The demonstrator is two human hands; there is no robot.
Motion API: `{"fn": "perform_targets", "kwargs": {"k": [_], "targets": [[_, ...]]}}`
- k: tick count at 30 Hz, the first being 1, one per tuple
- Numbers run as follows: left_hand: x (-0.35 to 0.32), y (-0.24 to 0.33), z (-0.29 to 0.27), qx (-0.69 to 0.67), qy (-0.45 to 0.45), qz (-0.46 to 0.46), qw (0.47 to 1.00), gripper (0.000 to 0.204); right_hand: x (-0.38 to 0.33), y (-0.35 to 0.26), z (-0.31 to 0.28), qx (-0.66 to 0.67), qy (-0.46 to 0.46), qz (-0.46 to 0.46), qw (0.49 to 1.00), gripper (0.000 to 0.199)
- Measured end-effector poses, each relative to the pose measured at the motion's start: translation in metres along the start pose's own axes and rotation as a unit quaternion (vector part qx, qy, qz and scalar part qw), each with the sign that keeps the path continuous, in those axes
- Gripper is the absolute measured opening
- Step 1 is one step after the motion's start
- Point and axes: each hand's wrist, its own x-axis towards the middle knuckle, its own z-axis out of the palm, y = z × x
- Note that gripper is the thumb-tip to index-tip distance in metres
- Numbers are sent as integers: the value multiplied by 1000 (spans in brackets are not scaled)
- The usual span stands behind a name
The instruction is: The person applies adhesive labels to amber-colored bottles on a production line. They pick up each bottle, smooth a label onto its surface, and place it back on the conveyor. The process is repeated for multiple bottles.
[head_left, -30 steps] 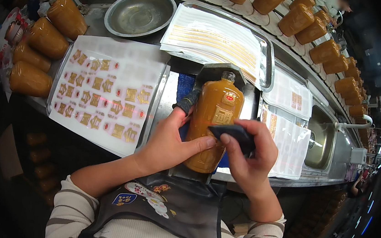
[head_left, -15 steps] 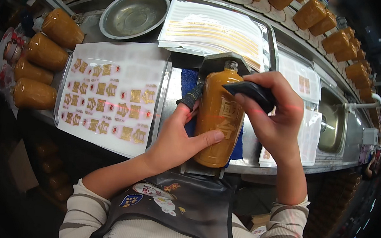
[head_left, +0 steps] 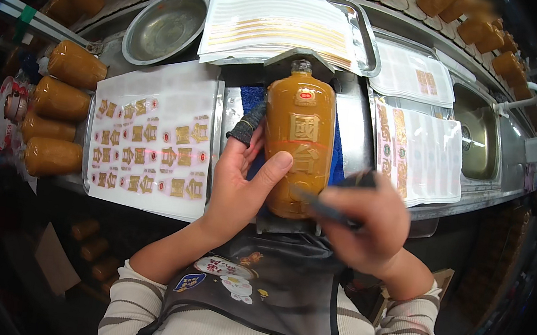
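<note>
The bottle is lying face up mid-bench, neck pointing far, blue cloth showing on both sides. Judgement: it is looking glossy and stiff, probably fairly heavy, slippery if wet, breakable if knocked. Best hold: around the broad body, leaving the narrow neck alone. The left hand is gripping so, thumb lying on the front, fingers closing around the left flank, partly hidden. The right hand is clamping its fingers on a dark scraper; blur is hiding whether the tip is touching the bottle's near end. A patterned sheet is lying left, a sink sitting right.
</note>
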Motion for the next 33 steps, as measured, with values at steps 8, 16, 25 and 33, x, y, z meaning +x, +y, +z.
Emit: {"fn": "perform_targets", "kwargs": {"k": [8, 16, 25, 33], "targets": [[6, -11, 8, 100, 22, 45, 994, 64, -31, 36, 33, 181, 220, 406, 868, 27], [2, 3, -6, 339, -11, 142, 930, 55, -43, 59, 29, 203, 206, 440, 850, 23], [16, 34, -10, 641, -176, 308, 681, 37, -31, 36, 15, 423, 185, 462, 757, 6], [-8, 7, -31, 636, -106, 296, 705, 40, -16, 11, 42, 278, 109, 374, 878, 17]]}}
